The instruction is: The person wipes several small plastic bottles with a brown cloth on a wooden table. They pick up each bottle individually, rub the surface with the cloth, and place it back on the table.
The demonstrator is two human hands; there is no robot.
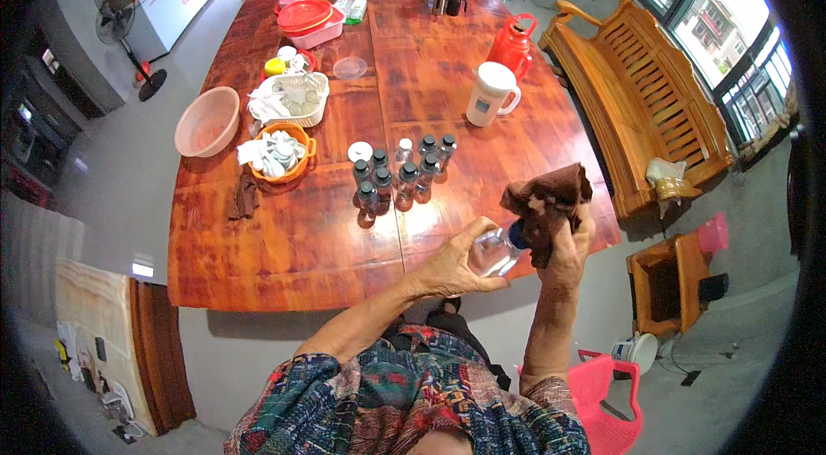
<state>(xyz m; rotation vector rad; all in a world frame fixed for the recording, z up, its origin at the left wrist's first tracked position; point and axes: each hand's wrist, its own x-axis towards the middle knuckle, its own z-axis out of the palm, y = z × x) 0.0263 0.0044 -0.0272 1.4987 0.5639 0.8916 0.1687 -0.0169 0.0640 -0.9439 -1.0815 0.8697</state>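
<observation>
My left hand (454, 268) is closed round a clear bottle (494, 254), which I hold tilted above the table's near edge. In my right hand (568, 250) a brown cloth (551, 202) is bunched up, pressed against the dark cap (518, 234) at the bottle's upper end. The cloth hides part of that cap and some of my right fingers. Beyond my hands stands a group of several small clear bottles (406, 178) with dark caps. One bottle among them has a white cap (405, 144). A white round lid (360, 151) lies behind the group.
Left on the wooden table (284, 257) are an orange basket (303, 169), a white basket (317, 117) of glassware, a pink basin (207, 122) and a brown rag (243, 198). A white pitcher (492, 95) and red thermos (511, 46) stand right. A red chair (608, 395) is beside me.
</observation>
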